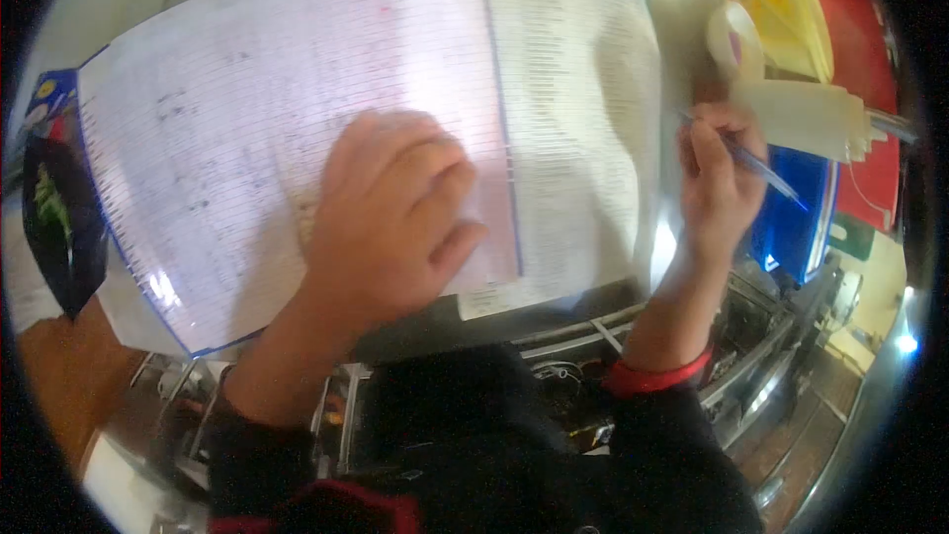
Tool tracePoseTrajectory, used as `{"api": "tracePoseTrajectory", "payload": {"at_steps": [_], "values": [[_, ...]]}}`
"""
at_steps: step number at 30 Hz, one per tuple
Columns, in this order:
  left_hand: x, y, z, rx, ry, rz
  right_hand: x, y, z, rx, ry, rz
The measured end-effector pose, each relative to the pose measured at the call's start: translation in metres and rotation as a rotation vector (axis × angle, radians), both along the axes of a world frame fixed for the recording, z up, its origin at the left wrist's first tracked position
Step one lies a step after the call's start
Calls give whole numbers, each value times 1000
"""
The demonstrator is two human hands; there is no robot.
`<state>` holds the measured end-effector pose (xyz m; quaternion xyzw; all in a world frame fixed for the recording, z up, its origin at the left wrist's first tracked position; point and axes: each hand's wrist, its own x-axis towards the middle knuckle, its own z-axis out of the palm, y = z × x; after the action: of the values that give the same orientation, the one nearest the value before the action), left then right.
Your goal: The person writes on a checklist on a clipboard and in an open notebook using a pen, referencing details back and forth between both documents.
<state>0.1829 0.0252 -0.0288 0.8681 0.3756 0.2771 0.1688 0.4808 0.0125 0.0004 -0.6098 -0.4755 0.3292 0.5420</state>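
A large ruled sheet [237, 89] with handwriting and a blue border lies flat. My left hand [395, 208] is over its lower right part, fingers curled and slightly blurred; whether anything is under them is hidden. To the right of that sheet is a paper with printed lines [563, 119], partly in shadow. Beyond this paper's right edge, my right hand [722, 163] is closed on a pen [766, 176], whose blue end points down to the right.
At the right are a whitish bottle [806, 117], a yellow bag [786, 15], a blue box [796, 208] and a red object [865, 69]. A dark packet [61, 218] lies at the far left. Metal racks [583, 336] run below the papers.
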Motion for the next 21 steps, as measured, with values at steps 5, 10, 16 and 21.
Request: {"api": "tracePoseTrajectory", "payload": {"at_steps": [5, 10, 16, 21], "values": [[-2, -2, 1, -35, 14, 11, -87, 57, 41, 290, -278, 491], [-2, -1, 4, -80, -67, -30, -138, 66, -5, 77, 66, 511], [-3, -9, -1, -14, -85, -11, -136, 59, -30, 26, 41, 641], [-3, -13, -5, -13, -22, -58, -136, 60, -35, 108, -12, 676]]}}
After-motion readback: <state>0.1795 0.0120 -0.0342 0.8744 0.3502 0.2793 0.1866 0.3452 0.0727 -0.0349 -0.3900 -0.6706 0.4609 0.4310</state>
